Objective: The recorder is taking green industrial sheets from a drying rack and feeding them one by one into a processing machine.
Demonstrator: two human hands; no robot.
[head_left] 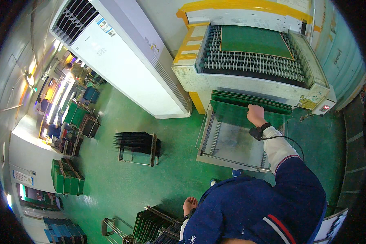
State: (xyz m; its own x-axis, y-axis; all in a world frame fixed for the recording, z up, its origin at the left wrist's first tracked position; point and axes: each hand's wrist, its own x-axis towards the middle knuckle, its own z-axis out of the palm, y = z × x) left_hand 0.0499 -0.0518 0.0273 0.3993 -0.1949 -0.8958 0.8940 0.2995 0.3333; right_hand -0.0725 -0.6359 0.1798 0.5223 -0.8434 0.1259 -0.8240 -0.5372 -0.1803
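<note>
My right hand (255,116) is closed on the upper edge of a green circuit board panel (231,110), which stands in a wire-sided rack (207,140) ahead of me. Several more green panels are lined up behind it at the rack's far end. The grip itself is partly hidden, since the back of the hand faces up. My left hand (189,204) hangs low beside my body with its fingers loosely apart and nothing in them. Closest to it is a floor rack of dark green panels (148,223).
Beyond the rack stands a roller conveyor machine (254,67) with a green panel (254,40) lying on its rollers. A tall white air conditioner (122,61) leans into view on the left. A rack of dark panels (138,144) sits on the green floor; more racks (67,177) line the left.
</note>
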